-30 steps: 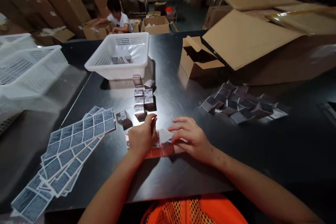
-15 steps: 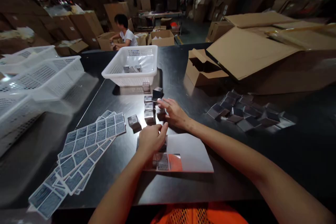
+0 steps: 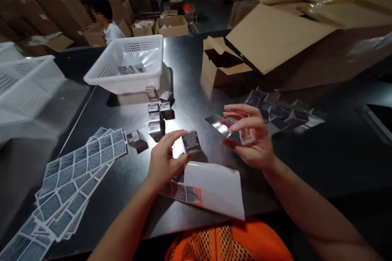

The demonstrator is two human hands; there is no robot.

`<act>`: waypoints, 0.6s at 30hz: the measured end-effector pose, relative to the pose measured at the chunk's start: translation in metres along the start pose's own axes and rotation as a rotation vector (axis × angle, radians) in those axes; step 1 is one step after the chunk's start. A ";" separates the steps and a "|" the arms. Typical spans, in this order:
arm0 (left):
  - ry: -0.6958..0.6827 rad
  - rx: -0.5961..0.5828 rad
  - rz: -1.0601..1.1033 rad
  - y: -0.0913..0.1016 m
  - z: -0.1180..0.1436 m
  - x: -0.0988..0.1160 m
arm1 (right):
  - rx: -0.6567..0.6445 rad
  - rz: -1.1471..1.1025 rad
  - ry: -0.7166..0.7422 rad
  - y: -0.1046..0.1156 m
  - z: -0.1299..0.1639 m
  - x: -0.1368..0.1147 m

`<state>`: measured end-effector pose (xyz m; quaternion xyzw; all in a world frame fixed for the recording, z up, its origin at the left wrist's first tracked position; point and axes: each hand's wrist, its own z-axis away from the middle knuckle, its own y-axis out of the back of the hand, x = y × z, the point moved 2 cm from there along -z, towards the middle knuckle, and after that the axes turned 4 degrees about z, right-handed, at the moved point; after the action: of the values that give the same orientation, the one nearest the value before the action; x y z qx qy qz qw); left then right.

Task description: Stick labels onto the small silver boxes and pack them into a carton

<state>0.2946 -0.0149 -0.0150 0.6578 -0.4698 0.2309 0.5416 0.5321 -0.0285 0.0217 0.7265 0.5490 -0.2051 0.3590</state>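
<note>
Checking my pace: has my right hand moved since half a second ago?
Yes. The right hand left the row of small boxes and moved right, toward the flat pile.

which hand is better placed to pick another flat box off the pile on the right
Right. The right hand hovers beside the pile of flat boxes, fingers loosely open around a clear bit of film. The left hand is across the table, pinching a small box.
</note>
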 end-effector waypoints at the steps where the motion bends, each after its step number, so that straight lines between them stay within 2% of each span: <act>1: -0.045 -0.002 -0.035 -0.001 0.001 0.001 | 0.029 -0.072 -0.051 0.004 -0.001 -0.002; 3: -0.094 -0.016 -0.084 -0.003 0.005 0.001 | -0.005 -0.186 -0.179 0.006 -0.001 -0.004; 7: -0.141 -0.050 -0.132 -0.005 0.011 0.000 | -0.266 -0.284 -0.510 -0.005 0.005 -0.006; 9: -0.168 -0.076 -0.147 -0.005 0.013 0.002 | -0.338 -0.290 -0.627 -0.009 0.009 -0.005; 11: -0.189 -0.097 -0.147 -0.005 0.014 0.005 | -0.351 -0.274 -0.672 -0.012 0.012 -0.003; 18: -0.226 -0.121 -0.164 -0.006 0.014 0.010 | -0.357 -0.234 -0.679 -0.013 0.014 0.000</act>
<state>0.3011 -0.0320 -0.0143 0.6819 -0.4855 0.0819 0.5409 0.5209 -0.0376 0.0085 0.4762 0.5053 -0.3742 0.6148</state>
